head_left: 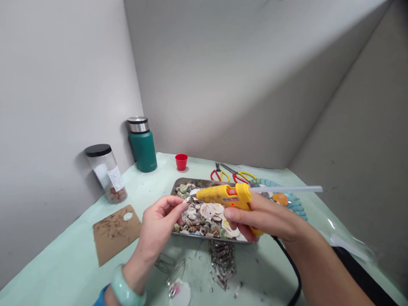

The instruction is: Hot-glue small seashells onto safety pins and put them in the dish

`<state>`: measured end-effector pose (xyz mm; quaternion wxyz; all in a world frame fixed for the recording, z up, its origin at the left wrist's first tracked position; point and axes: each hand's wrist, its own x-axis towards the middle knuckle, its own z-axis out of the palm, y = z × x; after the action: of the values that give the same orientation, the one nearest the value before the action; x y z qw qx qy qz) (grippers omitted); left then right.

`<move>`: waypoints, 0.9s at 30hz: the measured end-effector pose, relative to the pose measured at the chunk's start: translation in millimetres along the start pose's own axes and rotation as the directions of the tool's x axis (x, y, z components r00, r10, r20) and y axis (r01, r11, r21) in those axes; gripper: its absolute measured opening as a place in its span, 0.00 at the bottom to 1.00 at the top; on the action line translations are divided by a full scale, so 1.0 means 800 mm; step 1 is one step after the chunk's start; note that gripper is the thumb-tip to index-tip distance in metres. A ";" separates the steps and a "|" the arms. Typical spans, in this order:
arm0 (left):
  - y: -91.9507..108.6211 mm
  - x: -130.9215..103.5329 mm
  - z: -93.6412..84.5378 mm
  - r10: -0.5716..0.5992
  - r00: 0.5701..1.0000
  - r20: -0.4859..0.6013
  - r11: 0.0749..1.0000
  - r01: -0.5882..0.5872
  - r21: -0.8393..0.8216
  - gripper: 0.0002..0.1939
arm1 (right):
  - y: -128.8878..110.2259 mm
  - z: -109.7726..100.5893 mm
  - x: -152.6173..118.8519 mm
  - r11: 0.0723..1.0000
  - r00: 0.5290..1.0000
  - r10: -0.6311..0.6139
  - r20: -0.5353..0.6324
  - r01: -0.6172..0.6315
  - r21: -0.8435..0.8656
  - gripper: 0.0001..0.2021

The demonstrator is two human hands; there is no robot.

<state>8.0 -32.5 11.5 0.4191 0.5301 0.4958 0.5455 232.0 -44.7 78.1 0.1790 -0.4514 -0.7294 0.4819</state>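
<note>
My right hand [260, 213] is wrapped round the grip of a yellow hot glue gun [222, 195]. A long translucent glue stick [290, 190] sticks out of its back end, and its nozzle points left. My left hand [162, 218] pinches a small pale piece [186, 200] between thumb and finger, right at the nozzle tip. Its kind is too small to tell. Below both hands lies a metal tray [211, 237] filled with shells and white discs, partly covered by the gun and my right hand.
Safety pins [222, 260] lie in a heap before the tray, near a white disc [179, 297]. A cardboard piece [116, 233], lidded jar [106, 173], green flask [143, 149] and red cup [181, 162] stand left and behind. Scissors [238, 173] and a blue dish [296, 206] are right. A black cord [291, 262] trails forward.
</note>
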 end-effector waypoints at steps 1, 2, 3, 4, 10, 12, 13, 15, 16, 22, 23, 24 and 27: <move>0.000 0.000 0.000 -0.001 1.000 0.002 1.000 0.001 -0.003 0.07 | 0.000 0.000 0.000 1.000 1.000 0.002 0.004 -0.002 -0.006 0.21; 0.000 0.000 0.000 0.000 1.000 0.004 1.000 0.000 -0.008 0.07 | 0.000 0.001 0.000 1.000 1.000 0.008 0.009 -0.008 -0.016 0.21; 0.000 0.000 0.000 0.000 1.000 0.008 1.000 0.001 -0.014 0.07 | 0.000 0.002 0.000 0.999 1.000 0.015 0.018 -0.014 -0.030 0.22; 0.001 -0.001 0.000 -0.001 1.000 0.011 1.000 0.001 -0.017 0.07 | 0.000 0.002 0.000 0.999 0.999 0.021 0.030 -0.020 -0.048 0.23; 0.001 -0.001 0.000 -0.004 1.000 -0.002 1.000 0.004 -0.005 0.07 | 0.001 0.000 0.001 1.000 1.000 0.020 0.009 -0.020 -0.024 0.22; 0.001 -0.001 0.001 -0.008 1.000 -0.001 1.000 0.008 -0.009 0.07 | 0.002 0.000 0.000 1.000 1.000 0.016 0.000 -0.016 -0.018 0.21; 0.001 0.000 0.001 -0.009 1.000 0.001 1.000 0.009 -0.010 0.07 | 0.003 0.000 -0.001 0.999 1.000 0.018 0.003 -0.018 -0.027 0.22; 0.001 0.000 0.001 -0.012 1.000 0.009 1.000 0.012 -0.012 0.07 | 0.003 0.001 -0.002 0.998 0.999 0.025 0.021 -0.024 -0.053 0.23; 0.001 0.000 0.001 -0.012 1.000 0.014 1.000 0.012 -0.012 0.07 | 0.003 0.001 -0.003 0.997 0.999 0.032 0.035 -0.029 -0.069 0.23; -0.001 0.000 -0.001 -0.010 1.000 0.005 1.000 0.010 -0.002 0.08 | 0.002 0.000 -0.003 0.998 0.999 0.038 0.002 -0.038 -0.052 0.22; -0.001 0.000 -0.001 -0.006 1.000 0.004 1.000 0.006 -0.005 0.07 | 0.002 0.000 -0.002 0.998 0.999 0.031 -0.004 -0.032 -0.046 0.22; -0.001 0.000 -0.001 -0.004 1.000 0.007 1.000 0.004 -0.006 0.07 | 0.002 0.000 -0.002 0.998 1.000 0.029 -0.001 -0.029 -0.051 0.22; 0.000 0.000 -0.001 -0.006 1.000 0.013 1.000 0.006 -0.009 0.07 | 0.001 0.000 -0.002 0.997 0.999 0.033 0.023 -0.031 -0.076 0.23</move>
<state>7.5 -32.7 11.2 0.4263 0.5303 0.4924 0.5429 233.3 -46.4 77.3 0.1451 -0.4635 -0.7421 0.4620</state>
